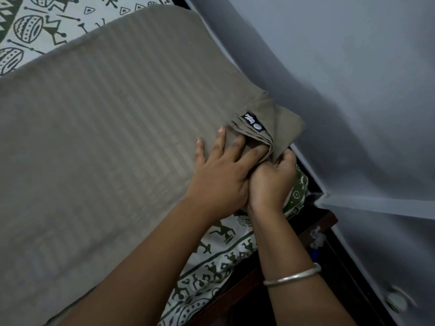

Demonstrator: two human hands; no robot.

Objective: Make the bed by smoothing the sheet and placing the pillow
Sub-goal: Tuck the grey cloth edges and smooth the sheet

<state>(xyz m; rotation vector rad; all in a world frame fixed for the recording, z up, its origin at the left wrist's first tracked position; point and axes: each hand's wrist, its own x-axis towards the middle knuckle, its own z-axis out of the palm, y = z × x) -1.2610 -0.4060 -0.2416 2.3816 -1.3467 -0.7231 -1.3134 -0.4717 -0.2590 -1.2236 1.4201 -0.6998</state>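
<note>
Fingers (221,140) of the left hand (219,177) lie straight and spread on the taupe striped pillow (106,137), two of them slipped under the folded cover flap (282,123) at its end. The right hand (273,180), touching the left, has its fingers curled round the bunched edge of that flap, pinching the cloth. A small black label (253,122) sits on the flap. The pillow lies across the bed on the white sheet (211,267) printed with green figures, its flap end near the bed's edge. A silver bangle (292,276) circles the right wrist. A dark wooden bed frame (235,300) shows beside the sheet, and a grey-blue wall (353,67) rises just beyond.
</note>
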